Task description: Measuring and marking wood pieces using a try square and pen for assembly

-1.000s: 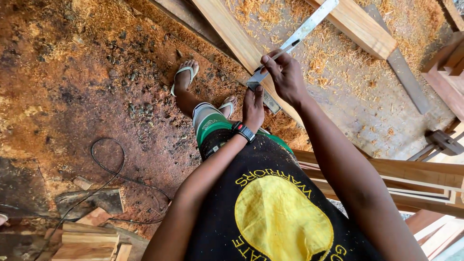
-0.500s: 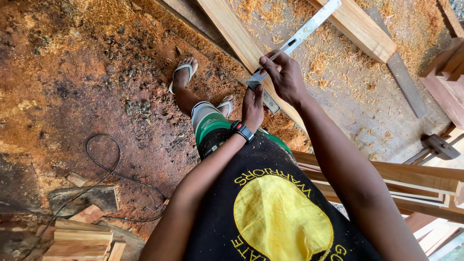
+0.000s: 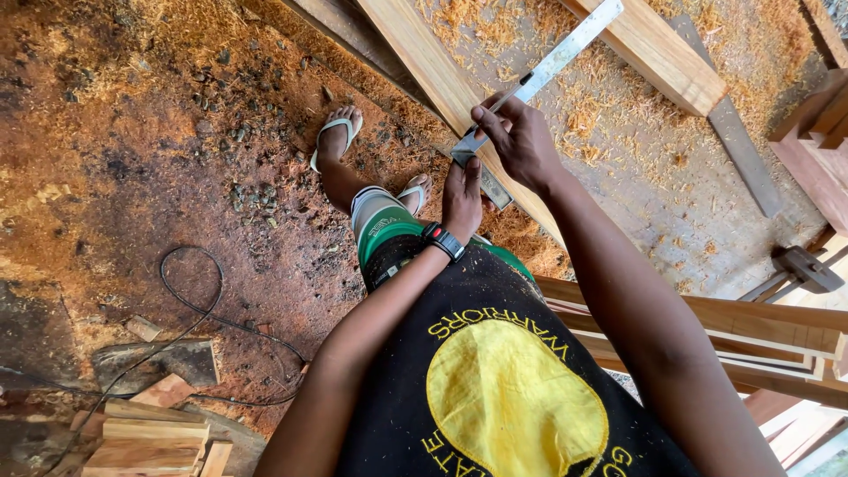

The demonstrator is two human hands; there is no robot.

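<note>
— Right hand [image 3: 521, 141]?
— Fingers [image 3: 484, 117] curled and pinching a thin dark tool, likely a pencil, too slim to tell for sure; tip pressed against the metal square [image 3: 541, 75].
— And the square itself?
— Laid slantwise across the long wooden plank [image 3: 415, 57], blade running up and away from the fingers, far end cut off by the top edge. Stock end mostly hidden beneath both hands.
— Left hand [image 3: 462, 196]?
— Just below the right fingers, pressed flat on the square's stock and the plank edge. Fingertips tucked under the right hand, so hard to say whether spread or together. Black watch [image 3: 443, 240] on the wrist.
— Around them?
— Beyond the fingers, a bench [image 3: 636, 168] strewn with shavings, carrying a second plank [image 3: 658, 53], cut off at the top. Left of the fingers, sandalled feet [image 3: 336, 141] on sawdust-covered ground; one foot half hidden behind the knee. Farther down, a black cable [image 3: 190, 291] looping past wood offcuts [image 3: 150, 437].
</note>
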